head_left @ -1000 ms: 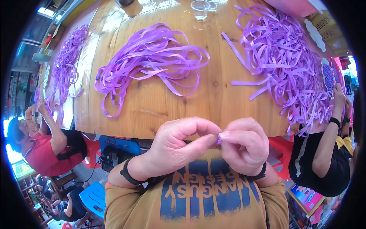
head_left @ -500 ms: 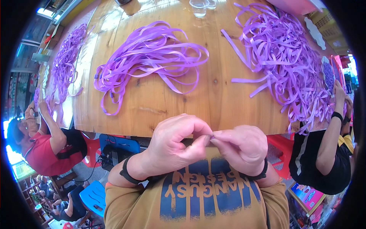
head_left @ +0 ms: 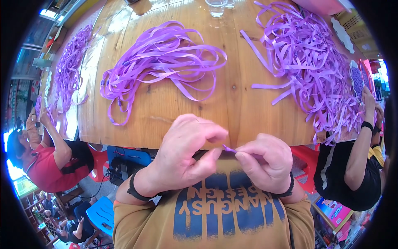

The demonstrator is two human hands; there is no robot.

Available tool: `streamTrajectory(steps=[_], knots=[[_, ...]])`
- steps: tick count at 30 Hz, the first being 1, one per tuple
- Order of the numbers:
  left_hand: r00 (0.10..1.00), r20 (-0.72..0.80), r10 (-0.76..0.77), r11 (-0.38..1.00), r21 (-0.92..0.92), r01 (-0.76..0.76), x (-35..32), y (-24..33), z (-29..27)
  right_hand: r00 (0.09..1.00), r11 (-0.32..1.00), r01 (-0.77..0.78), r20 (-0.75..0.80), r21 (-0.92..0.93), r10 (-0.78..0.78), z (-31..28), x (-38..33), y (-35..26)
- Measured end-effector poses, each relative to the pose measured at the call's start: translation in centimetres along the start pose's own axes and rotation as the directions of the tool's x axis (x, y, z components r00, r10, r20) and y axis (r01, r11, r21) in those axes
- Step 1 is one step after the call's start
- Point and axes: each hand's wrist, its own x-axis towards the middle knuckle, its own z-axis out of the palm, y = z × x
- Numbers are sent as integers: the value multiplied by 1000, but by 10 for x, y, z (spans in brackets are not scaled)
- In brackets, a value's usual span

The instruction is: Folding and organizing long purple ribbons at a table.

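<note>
My right hand (head_left: 265, 157) pinches a short twisted end of purple ribbon (head_left: 229, 149) between thumb and forefinger, just off the table's near edge. The rest of that ribbon is hidden by my hand. Beside the ribbon's tip, my left hand (head_left: 182, 151) is open, its thumb and forefinger apart with a gap between them. Beyond my hands, a loose bundle of purple ribbon loops (head_left: 166, 62) with small darker purple pieces on it lies on the wooden table (head_left: 232, 112).
A large tangled heap of purple ribbon (head_left: 311, 62) covers the table's right side. Another heap (head_left: 70, 66) lies at the left. Clear plastic cups (head_left: 216, 7) stand at the far edge. A person in red (head_left: 58, 164) works at left, another in black (head_left: 350, 174) at right.
My left thumb and forefinger have parted and drawn away from the right fingertips, baring the ribbon's end. My right hand keeps its pinch.
</note>
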Motion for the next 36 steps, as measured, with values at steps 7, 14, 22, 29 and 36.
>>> streamTrajectory(steps=[7, 14, 22, 29, 36], knots=[[969, 70, 237, 924, 293, -247, 3, 2, 6, 999, 1000, 6, 34, -5, -6, 3, -1, 0], [959, 44, 279, 854, 446, -269, 1, 2, 8, 994, 997, 78, 78, 11, -79, -4, -3, -2], [953, 284, 103, 992, -106, -76, 7, -5, -14, 994, 997, 13, 105, 73, -21, -11, 1, -8], [887, 417, 197, 980, -103, -169, 7, -6, -16, 987, 991, -10, 158, 135, -12, -14, 0, -7], [856, 482, 187, 953, -300, -39, 16, -15, -16, 949, 772, -312, 148, 554, 277, -26, 6, -20]])
